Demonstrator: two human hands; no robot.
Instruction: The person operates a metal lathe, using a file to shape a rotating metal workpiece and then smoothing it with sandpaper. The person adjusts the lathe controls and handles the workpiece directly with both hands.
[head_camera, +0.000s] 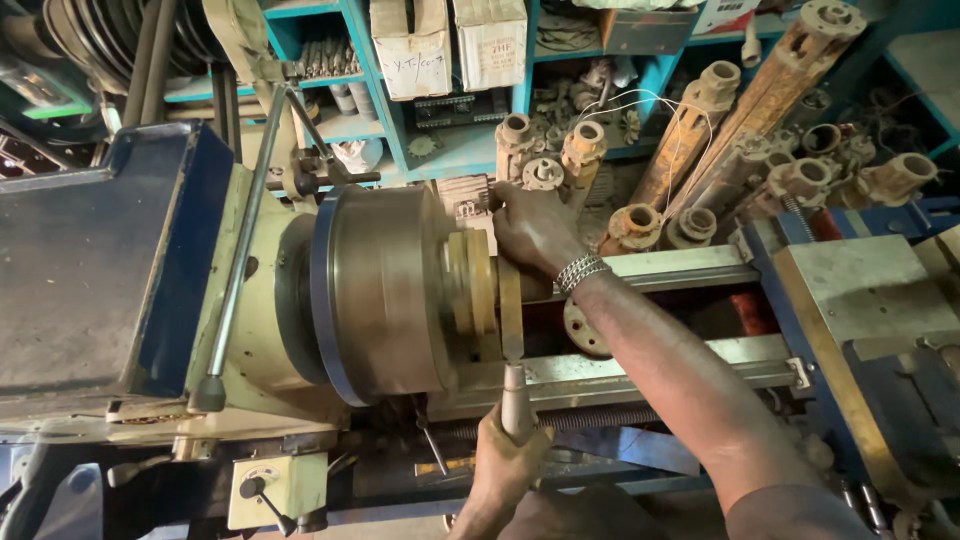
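A lathe fills the view, with a large grey chuck (385, 290) at its middle. A yellowish round workpiece (482, 290) sits in the chuck's jaws. My right hand (535, 232) reaches over the far side of the workpiece and rests on it; a metal bracelet is on that wrist. My left hand (503, 465) is near the front of the lathe bed, wrapped around a metal handle (514, 400) that points up toward the workpiece's lower edge.
The blue and cream headstock (120, 270) is at left, with a long lever (240, 250) across it. The carriage (870, 300) stands at right. Rusty flanged shafts (700, 130) lean behind the bed. Blue shelves (450, 60) with boxes stand at the back.
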